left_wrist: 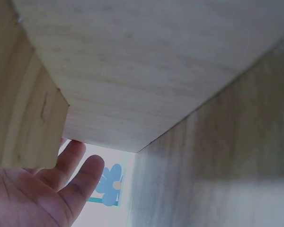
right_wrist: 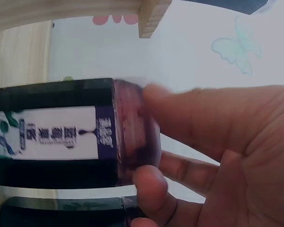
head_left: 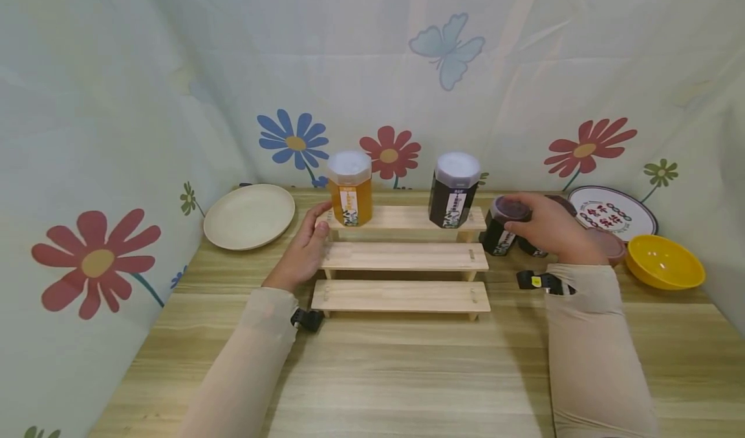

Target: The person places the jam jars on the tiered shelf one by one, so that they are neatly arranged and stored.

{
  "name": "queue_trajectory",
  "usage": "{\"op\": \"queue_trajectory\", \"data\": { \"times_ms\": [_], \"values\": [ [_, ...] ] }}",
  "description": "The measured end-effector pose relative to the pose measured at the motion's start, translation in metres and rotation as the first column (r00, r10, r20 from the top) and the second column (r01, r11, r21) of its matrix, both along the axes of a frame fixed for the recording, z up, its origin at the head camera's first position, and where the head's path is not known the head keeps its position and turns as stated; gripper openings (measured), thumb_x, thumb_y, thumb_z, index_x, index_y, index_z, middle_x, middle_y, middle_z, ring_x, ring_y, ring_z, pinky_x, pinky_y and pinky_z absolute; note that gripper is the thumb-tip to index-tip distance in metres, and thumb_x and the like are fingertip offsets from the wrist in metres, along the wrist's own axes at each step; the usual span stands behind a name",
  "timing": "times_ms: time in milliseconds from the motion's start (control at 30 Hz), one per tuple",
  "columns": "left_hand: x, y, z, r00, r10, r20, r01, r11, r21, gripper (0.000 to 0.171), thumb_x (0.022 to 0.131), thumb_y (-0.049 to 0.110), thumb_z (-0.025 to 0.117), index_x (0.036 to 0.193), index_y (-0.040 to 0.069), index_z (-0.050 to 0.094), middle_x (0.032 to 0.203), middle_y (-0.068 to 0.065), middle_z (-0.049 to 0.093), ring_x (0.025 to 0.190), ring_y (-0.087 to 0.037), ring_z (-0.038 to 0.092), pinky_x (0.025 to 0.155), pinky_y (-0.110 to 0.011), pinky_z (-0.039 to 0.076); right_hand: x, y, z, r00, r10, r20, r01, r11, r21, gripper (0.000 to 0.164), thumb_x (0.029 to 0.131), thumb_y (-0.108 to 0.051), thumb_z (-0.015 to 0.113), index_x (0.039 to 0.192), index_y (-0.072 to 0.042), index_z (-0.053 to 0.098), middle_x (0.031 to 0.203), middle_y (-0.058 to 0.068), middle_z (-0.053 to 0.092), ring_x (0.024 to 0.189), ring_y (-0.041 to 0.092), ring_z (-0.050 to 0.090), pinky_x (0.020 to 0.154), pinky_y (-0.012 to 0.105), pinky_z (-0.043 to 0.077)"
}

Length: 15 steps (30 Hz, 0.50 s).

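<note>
A three-step wooden shelf [head_left: 404, 257] stands on the table. My left hand [head_left: 305, 247] holds the left end of its top step, thumb in front; in the left wrist view two fingers [left_wrist: 90, 172] show beyond a wooden leg, under a board. My right hand [head_left: 550, 224] grips a jar of dark jam [right_wrist: 61, 132] by its purplish lid, beside the shelf's right end. On the top step stand an orange-yellow jar [head_left: 356, 202] at the left and a dark jar [head_left: 449, 202] at the right, both upright with whitish lids.
Another dark jar [right_wrist: 61, 213] lies close under the held one in the right wrist view. Right of my right hand are a yellow bowl [head_left: 666, 263] and a patterned white plate [head_left: 643, 221]. A cream plate [head_left: 250, 218] sits at the back left. Floral cloth hangs behind.
</note>
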<state>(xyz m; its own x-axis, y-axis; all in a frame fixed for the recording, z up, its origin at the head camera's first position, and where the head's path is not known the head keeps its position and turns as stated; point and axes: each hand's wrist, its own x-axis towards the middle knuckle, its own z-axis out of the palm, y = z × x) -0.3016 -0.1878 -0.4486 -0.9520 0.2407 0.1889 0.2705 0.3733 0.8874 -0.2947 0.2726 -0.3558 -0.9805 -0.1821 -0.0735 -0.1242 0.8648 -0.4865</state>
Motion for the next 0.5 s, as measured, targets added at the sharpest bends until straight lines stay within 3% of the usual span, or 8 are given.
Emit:
{"op": "queue_trajectory", "data": {
  "times_ms": [200,500],
  "values": [
    [0.0011,-0.0024,-0.002,1.0,0.004,-0.029,-0.004,1.0,-0.008,0.051,0.117,0.037,0.03,0.165,0.02,0.026,0.173,-0.012,0.025,0.159,-0.031,0.023,0.128,-0.058,0.02,0.0025,-0.0004,0.003,0.999,-0.049,-0.003,0.049,0.999,-0.014,0.06,0.101,-0.022,0.072,0.153,-0.002,0.049,0.143,0.03,0.054,0.121,0.043,0.054,0.096,0.059,0.047],
    [0.0018,-0.0023,-0.0021,0.999,0.006,-0.033,-0.006,1.0,-0.009,0.052,0.116,0.041,0.03,0.165,0.021,0.028,0.172,-0.012,0.027,0.158,-0.031,0.024,0.127,-0.058,0.021,0.0036,-0.0004,0.0042,0.999,-0.033,0.04,0.033,0.999,-0.011,0.07,0.098,-0.029,0.075,0.156,-0.004,0.044,0.141,0.029,0.055,0.115,0.041,0.056,0.091,0.053,0.049]
  ]
}}
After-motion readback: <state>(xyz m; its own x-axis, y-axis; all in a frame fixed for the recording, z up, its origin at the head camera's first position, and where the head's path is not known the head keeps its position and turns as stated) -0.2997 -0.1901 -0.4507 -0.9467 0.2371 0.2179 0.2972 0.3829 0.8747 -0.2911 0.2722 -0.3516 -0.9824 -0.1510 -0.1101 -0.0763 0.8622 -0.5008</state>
